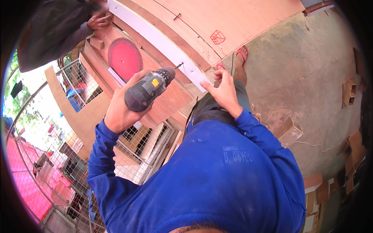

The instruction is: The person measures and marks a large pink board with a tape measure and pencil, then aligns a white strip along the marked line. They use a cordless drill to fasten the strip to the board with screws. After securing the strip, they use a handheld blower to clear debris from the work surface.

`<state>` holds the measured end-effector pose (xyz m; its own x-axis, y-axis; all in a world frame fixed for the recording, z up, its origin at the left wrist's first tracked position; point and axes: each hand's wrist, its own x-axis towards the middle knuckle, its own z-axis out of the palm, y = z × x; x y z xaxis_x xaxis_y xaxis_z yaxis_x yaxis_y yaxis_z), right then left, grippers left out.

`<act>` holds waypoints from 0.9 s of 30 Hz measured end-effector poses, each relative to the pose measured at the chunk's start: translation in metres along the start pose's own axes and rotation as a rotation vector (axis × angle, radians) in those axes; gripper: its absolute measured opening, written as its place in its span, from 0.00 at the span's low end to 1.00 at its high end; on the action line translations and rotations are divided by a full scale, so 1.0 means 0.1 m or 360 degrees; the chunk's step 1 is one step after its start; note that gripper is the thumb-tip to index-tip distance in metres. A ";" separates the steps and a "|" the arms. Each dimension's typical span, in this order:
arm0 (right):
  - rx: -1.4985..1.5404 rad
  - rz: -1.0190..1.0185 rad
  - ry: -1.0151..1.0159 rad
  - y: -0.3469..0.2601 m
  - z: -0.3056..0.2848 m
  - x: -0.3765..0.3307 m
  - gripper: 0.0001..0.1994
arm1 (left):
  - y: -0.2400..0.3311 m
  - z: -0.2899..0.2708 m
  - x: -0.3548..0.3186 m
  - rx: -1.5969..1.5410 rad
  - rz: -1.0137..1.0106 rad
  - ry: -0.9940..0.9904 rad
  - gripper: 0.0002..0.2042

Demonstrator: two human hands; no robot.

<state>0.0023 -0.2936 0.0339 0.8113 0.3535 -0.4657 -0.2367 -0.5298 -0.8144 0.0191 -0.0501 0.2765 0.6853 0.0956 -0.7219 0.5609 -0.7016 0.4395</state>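
L hand (123,110) fingers clenched on grey/black drill (149,88) w/ yellow label; R hand (224,93) released.

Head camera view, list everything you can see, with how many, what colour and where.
Cordless drill: one, grey-black with a yellow patch, in the left hand, bit toward the white strip.
White strip: one, white, along the board's curved edge.
Plywood board: one, pale orange-brown, top centre.
Saw blade: one, red, on the wooden bench at upper left.
Other person's hand: one, at the top left, on the bench.
Wire railing: one, grey, lower left.
Wood offcuts: several, brown, on the concrete floor at right.
Sandals: two, red, on the person's feet.
Left hand: grips the drill.
Right hand: rests by the strip's end.
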 end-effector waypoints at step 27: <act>0.1330 0.0650 -0.0687 0.19 0.31 0.57 0.32 | 0.18 0.05 0.16 0.0130 0.0023 -0.0057 0.33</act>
<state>0.0276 -0.2602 -0.0190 0.3629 0.6012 -0.7120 -0.8825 -0.0236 -0.4697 0.0379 -0.0644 0.2696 0.6753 0.0607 -0.7350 0.5103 -0.7580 0.4062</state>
